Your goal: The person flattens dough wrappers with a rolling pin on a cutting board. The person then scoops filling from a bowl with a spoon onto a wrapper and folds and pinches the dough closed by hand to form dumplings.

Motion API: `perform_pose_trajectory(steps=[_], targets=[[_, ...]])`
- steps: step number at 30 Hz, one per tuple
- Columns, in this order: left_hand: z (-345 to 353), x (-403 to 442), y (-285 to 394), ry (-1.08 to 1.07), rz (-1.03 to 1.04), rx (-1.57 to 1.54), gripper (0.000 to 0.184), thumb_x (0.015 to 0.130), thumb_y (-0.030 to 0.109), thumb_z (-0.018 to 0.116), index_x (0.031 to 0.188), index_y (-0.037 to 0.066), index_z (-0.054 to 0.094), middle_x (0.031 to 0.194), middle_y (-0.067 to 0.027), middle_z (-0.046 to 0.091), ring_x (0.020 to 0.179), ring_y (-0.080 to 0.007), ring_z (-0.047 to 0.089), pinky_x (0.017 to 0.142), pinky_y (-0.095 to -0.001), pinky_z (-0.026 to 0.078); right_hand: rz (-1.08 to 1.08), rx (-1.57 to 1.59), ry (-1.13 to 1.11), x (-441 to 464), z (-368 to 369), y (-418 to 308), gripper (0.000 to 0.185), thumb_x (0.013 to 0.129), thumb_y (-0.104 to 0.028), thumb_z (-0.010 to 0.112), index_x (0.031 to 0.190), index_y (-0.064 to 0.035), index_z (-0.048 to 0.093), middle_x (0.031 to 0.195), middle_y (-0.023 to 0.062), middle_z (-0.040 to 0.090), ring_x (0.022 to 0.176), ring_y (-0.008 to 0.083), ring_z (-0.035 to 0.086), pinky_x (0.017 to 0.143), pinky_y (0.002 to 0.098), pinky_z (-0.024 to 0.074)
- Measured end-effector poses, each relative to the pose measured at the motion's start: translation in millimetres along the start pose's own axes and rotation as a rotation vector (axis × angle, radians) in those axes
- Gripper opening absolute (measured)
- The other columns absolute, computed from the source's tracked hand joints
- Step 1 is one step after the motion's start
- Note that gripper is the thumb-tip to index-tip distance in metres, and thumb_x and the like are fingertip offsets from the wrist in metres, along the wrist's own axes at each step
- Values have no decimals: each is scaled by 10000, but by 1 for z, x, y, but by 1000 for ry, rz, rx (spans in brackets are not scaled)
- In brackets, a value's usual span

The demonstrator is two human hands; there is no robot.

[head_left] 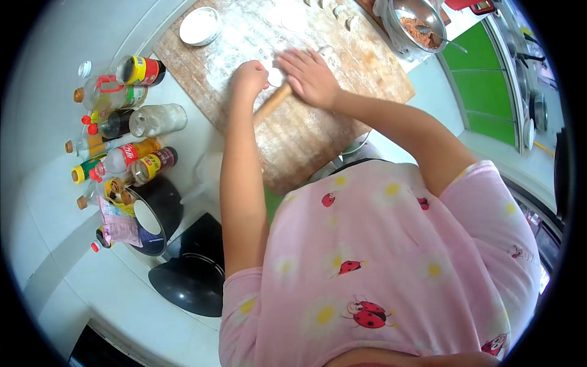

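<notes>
A floured wooden board [342, 134] lies in front of me. My left hand [249, 79] is closed, its fingertips pinching the edge of a small round dough wrapper [276, 77]. Beside the wrapper, a wooden rolling pin [273, 105] lies slantwise on the board. My right hand [312, 79] rests flat over the pin's far end, palm on it and fingers stretched out; its fingertips are slightly blurred. That end of the pin is hidden under the palm. Another pale flat dough round [295, 23] is faintly visible farther up the board.
A white bowl of flour [200, 26] sits at the board's far left corner. Several dumplings [351, 23] lie along the far edge. A metal bowl [397, 30] at the right holds minced filling and a spoon. Bottles and jars [158, 120] crowd the left counter, near a black wok [189, 284].
</notes>
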State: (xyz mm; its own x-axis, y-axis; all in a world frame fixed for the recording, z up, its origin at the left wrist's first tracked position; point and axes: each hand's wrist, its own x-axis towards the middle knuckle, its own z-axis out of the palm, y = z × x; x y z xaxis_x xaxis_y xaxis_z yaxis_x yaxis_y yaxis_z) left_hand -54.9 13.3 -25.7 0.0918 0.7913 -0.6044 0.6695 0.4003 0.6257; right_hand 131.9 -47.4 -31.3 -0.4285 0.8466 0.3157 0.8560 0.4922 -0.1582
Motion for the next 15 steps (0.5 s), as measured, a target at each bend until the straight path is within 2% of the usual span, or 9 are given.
perform_pose_trajectory(steps=[1,4,5,8,9,12,13,15], targets=[[1,-3,0,42,-30,-111,148,817,153,592,885,43,664,806,-92,699,662,-164,669,694,-349,510,-11,22,-41,-16,-4,2,459,970,-311,379,1373,-108,461,1419,52,461,1353,221,361,1136,451,224],[0,-9,8,-117,33,38,102,803,91,612,864,14,640,718,-61,652,599,-112,617,527,-254,481,5,49,-72,-4,-2,-1,453,964,-299,405,1370,-106,462,1413,53,466,1347,218,369,1134,451,220],[6,11,-6,-40,205,188,102,808,109,621,809,9,639,689,-55,640,595,-115,614,528,-250,475,-5,3,-41,17,8,1,451,964,-297,409,1370,-106,462,1413,56,466,1344,219,373,1133,450,222],[2,5,1,35,212,162,123,814,117,620,766,4,633,672,-58,636,595,-117,612,526,-247,470,-1,-60,24,37,12,-5,446,970,-294,406,1367,-102,463,1416,63,463,1335,224,385,1131,448,228],[1,5,-1,-15,140,79,108,815,107,614,784,5,634,673,-58,633,600,-118,615,517,-247,465,-4,-30,27,23,8,-4,446,971,-295,401,1368,-101,462,1416,65,463,1335,226,385,1130,448,229],[-1,-1,-10,-18,-43,-170,164,806,184,611,868,39,655,813,-109,683,751,-257,669,710,-364,500,-24,81,-37,-16,-4,0,446,970,-291,402,1368,-96,456,1407,74,469,1326,239,392,1119,447,244],[-2,-4,-9,-71,-73,-155,162,805,172,602,858,29,654,800,-109,680,727,-242,673,688,-354,504,-29,84,-41,-20,-6,0,446,970,-290,402,1368,-95,455,1406,73,469,1323,241,395,1115,445,247],[-1,1,-6,-84,91,64,118,812,125,607,826,14,643,745,-87,654,675,-172,660,580,-289,478,-52,85,-48,-5,0,1,447,971,-294,397,1364,-89,457,1401,70,473,1315,242,400,1101,439,259]])
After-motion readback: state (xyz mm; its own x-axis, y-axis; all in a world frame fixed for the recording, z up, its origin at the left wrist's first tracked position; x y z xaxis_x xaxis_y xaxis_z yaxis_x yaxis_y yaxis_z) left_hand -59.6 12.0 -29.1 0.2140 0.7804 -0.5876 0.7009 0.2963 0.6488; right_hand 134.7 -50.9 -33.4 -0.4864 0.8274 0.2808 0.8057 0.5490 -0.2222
